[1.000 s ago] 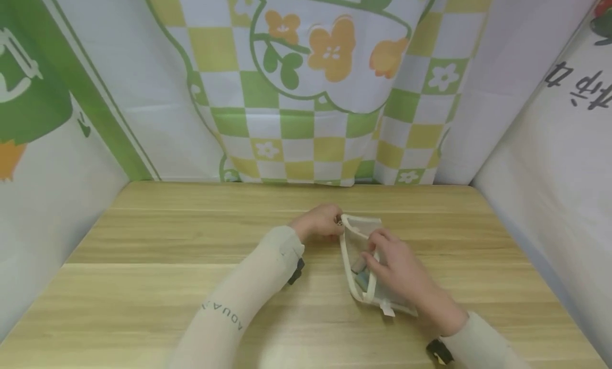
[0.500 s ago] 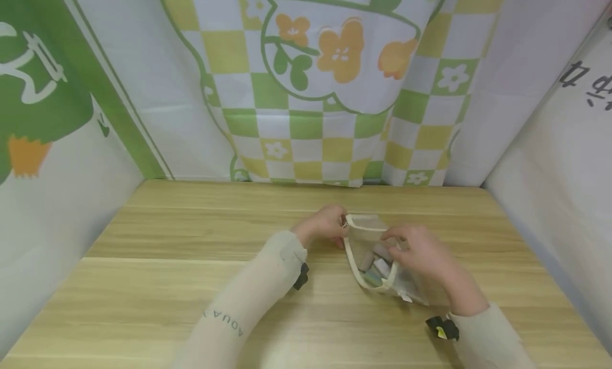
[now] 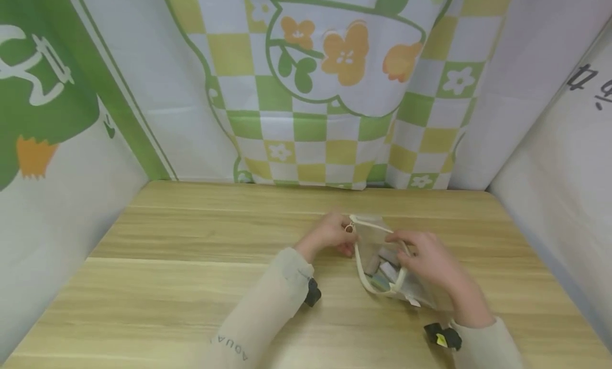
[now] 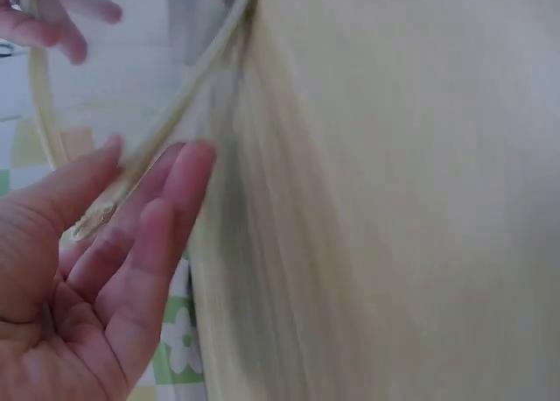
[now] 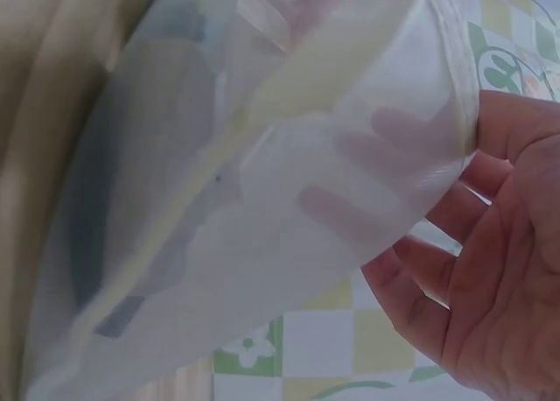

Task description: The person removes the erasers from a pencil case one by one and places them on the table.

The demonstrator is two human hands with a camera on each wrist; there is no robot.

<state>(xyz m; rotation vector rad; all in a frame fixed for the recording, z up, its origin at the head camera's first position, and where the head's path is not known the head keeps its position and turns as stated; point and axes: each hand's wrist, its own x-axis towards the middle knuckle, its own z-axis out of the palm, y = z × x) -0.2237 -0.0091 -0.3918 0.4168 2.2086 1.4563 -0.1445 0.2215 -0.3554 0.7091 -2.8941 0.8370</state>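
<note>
A translucent pouch (image 3: 368, 233) with cream edging stands with its mouth open, tilted above the wooden table. At its far left corner my left hand (image 3: 330, 235) pinches the edging between thumb and fingers, beside a small metal ring (image 3: 349, 229). My right hand (image 3: 430, 256) grips the right side of the mouth. In the right wrist view its fingers show faintly through the pouch wall (image 5: 289, 243), with the thumb outside. Inside lie several small pieces, among them a white block (image 3: 389, 272), a brownish piece (image 3: 372, 265) and a greenish one (image 3: 380, 282). Their kinds are too blurred to tell.
The wooden table (image 3: 191, 241) spreads around both hands. Behind it hangs a checked, flower-printed cloth (image 3: 306, 130), and white printed sheets flank the sides. Black straps sit on both wrists, and a white tag (image 3: 413, 302) hangs from the pouch.
My right hand has shifted right and drawn the pouch's mouth wider, so more of its contents show. The left hand keeps hold of the corner. The head view has turned slightly left.
</note>
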